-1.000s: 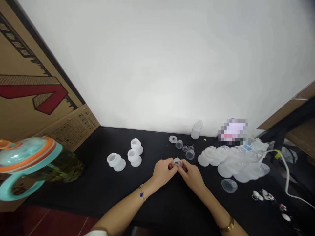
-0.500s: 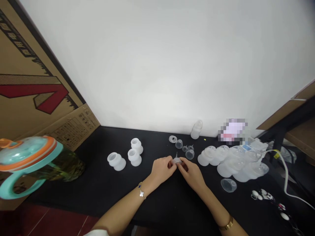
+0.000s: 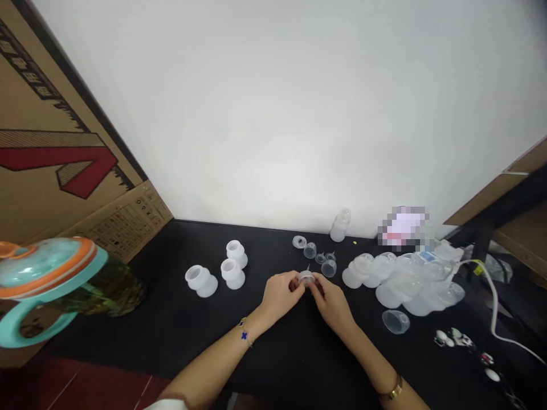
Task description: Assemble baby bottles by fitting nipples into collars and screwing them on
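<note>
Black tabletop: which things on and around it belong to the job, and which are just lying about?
Likely part of the job: clear part in the fingers; loose clear pieces; three open white bottles; clustered bottles at right.

Probably just lying about: lidded jug; white cable; cardboard.

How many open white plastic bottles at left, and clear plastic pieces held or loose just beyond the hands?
Open white plastic bottles: 3
Clear domed plastic cups: 2
Pointed clear plastic piece, held: 1
Loose pointed pieces: 2
Translucent plastic ring: 1
Total: 9
</note>
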The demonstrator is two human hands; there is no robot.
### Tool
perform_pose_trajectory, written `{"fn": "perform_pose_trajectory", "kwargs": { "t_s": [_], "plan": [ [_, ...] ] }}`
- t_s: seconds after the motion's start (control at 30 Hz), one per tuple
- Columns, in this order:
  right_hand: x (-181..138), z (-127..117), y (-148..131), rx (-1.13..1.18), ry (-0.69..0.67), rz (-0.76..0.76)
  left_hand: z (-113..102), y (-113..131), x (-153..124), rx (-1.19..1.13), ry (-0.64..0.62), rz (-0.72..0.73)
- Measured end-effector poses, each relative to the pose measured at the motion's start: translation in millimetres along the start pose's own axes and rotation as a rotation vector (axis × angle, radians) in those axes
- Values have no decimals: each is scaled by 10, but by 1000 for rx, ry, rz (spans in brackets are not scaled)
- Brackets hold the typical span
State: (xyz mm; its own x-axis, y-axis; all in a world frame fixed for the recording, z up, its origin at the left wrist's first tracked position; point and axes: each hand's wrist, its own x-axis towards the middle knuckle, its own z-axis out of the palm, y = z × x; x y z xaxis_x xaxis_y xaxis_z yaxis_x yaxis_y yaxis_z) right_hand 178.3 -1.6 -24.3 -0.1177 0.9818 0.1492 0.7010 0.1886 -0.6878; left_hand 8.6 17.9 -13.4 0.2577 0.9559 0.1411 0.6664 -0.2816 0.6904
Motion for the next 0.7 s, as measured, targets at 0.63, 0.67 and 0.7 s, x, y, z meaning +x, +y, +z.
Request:
{"fn": "perform_pose_trajectory", "kwargs": {
  "t_s": [0.63, 0.67, 0.7],
  "plan": [
    [-13, -2, -3, -61, -31, -13, 41, -8, -12, 13, 19, -13],
    [-15, -1, -2, -64, -30, -15, 41, -7, -12, 12, 16, -15],
    [-18, 0, -1, -69, -28, -16, 42, -7, -12, 10, 13, -16]
  ]
}}
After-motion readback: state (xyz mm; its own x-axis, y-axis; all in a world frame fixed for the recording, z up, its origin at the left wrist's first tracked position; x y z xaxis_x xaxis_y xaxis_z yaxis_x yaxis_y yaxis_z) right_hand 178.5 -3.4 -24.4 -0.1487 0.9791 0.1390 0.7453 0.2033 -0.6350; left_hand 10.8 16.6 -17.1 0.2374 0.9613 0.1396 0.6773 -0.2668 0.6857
